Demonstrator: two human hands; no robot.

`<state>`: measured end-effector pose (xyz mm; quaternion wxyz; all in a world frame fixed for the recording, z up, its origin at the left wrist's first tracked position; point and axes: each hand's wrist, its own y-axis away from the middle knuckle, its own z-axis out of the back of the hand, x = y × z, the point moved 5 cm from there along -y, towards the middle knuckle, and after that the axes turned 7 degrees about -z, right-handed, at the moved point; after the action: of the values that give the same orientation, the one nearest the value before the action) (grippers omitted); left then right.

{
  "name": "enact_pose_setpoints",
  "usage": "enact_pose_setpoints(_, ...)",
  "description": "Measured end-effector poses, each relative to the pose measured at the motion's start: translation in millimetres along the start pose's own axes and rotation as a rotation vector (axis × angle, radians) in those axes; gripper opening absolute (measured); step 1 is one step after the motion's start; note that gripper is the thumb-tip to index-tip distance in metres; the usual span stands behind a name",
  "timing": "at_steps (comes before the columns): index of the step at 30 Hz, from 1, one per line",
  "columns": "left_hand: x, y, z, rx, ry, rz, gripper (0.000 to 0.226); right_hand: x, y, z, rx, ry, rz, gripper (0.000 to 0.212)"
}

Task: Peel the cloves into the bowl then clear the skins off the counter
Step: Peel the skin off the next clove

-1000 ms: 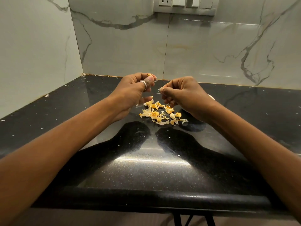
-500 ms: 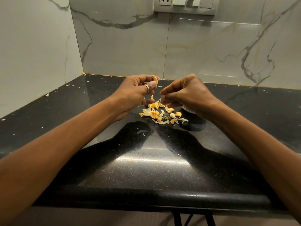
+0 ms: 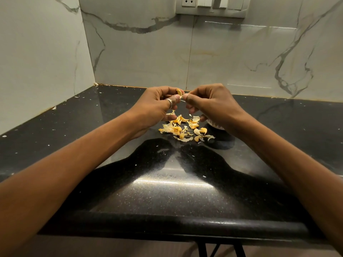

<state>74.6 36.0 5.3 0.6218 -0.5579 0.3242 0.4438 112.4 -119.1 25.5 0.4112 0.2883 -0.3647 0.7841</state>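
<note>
1. Peeling is under way over a black stone desk (image 3: 167, 182) filling the lower frame.
2. At centre frame, the left hand (image 3: 156, 106) pinches a garlic clove (image 3: 179, 92). The right hand (image 3: 213, 102), fingers (image 3: 191, 98) curled, nips its skin.
3. Loose skins (image 3: 182, 129) lie heaped just below both hands.
4. A white bowl (image 3: 215, 125) sits right of the heap, mostly hidden.
5. Next, likely: strip the clove, drop it rightward into the bowl. Sweeping comes later.

Grey-veined marble-look wall tiles (image 3: 232, 58) are covering the back wall and the left side wall. A switch panel (image 3: 211, 6) with a socket (image 3: 188, 1) is sitting top centre. Black struts (image 3: 202, 250) are showing at the bottom edge.
</note>
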Motion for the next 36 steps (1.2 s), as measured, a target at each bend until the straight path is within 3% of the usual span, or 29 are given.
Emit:
enact_pose_setpoints(16,2.1,-3.3,4.5,-0.048,0.021,0.01,0.016,-1.8,0.9,-4.4,0.049,0.128,0.015,0.008)
enact_pose_setpoints(22,1.8,-2.6,3.2,-0.031,-0.045,-0.011,0.021,-1.1,0.1,-5.8,0.029,0.281,0.075,0.022)
enact_pose_setpoints(28,2.9,-1.7,2.8,-0.004,-0.084,-0.022,0.022,0.4,0.7,1.3,-0.052,0.307,0.142,0.008)
enact_pose_setpoints(31,2.9,-1.4,1.5,0.01,-0.12,-0.039,0.017,1.7,-1.8,6.9,-0.11,0.202,0.148,0.007)
enact_pose_setpoints(36,1.1,-1.2,1.9,0.013,-0.139,-0.057,0.013,1.8,-0.8,1.3,-0.008,0.007,0.097,0.017)
